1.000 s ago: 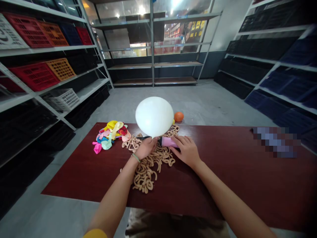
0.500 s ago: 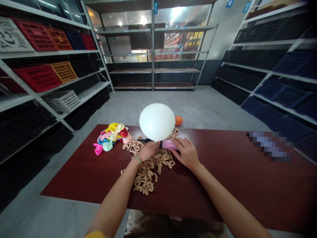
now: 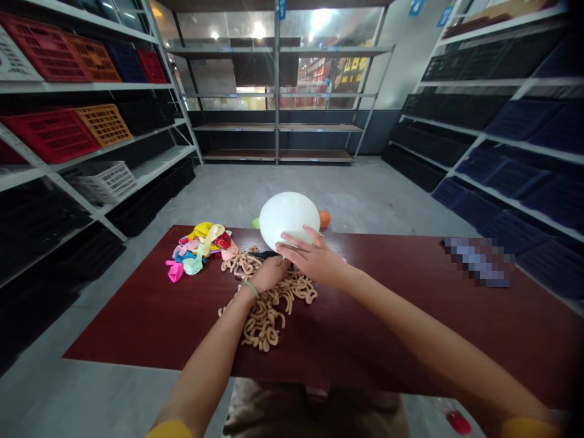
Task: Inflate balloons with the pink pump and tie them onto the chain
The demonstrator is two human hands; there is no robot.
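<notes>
An inflated white balloon (image 3: 287, 216) stands above the dark red table (image 3: 410, 316). My left hand (image 3: 269, 272) is closed around the balloon's neck, beside a black pump nozzle (image 3: 263, 255). My right hand (image 3: 312, 258) has its fingers spread against the lower side of the balloon and covers the pink pump. A heap of tan hook-shaped clips (image 3: 267, 301) lies under both hands.
A pile of uninflated coloured balloons (image 3: 201, 250) lies on the table's left. An orange balloon (image 3: 324, 218) and a green one (image 3: 256, 223) sit on the floor behind. Shelves with crates (image 3: 68, 128) line both sides. A blurred patch (image 3: 477, 261) sits at the right.
My right hand left the pink pump and rose onto the white balloon. The balloon sits lower and looks a little smaller. My left hand stays at its neck.
</notes>
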